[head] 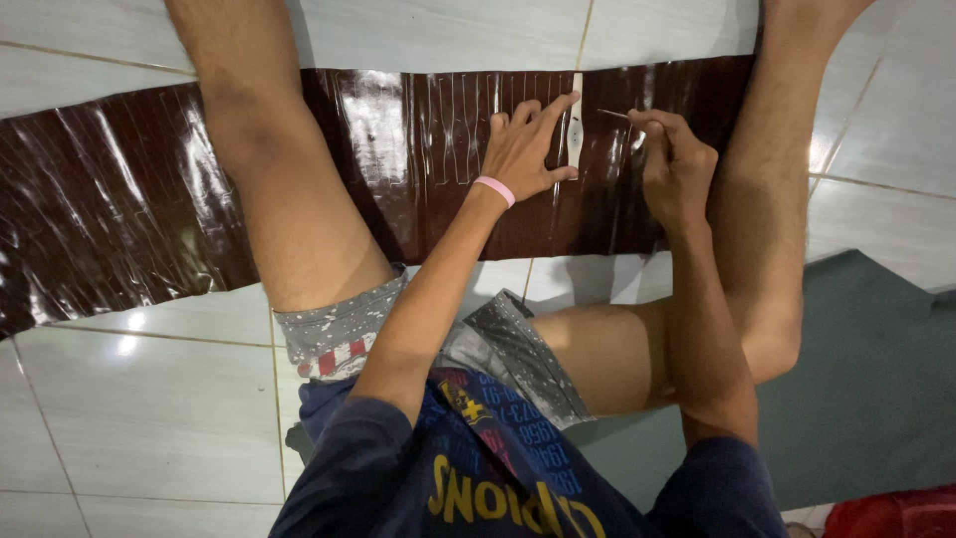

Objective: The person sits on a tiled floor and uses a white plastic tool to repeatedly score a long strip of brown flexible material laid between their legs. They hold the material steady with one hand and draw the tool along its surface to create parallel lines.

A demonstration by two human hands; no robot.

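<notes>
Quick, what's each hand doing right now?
Left hand: open, fingers spread, pressing a narrow pale strip flat on the glossy brown sheet.
Right hand: closed around a thin pointed tool, tip by the strip.

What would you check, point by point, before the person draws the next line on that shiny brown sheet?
1. Narrow white strip template lies flat on the glossy dark brown leather-like sheet: ok.
2. Left hand presses beside the strip: ok.
3. Right hand grips a thin marking tool: ok.
4. Tool tip touching the strip's edge: not ok, apart.
5. Sheet smooth under the strip: cannot tell, glare.
6. Legs off the marking spot: ok.
</notes>
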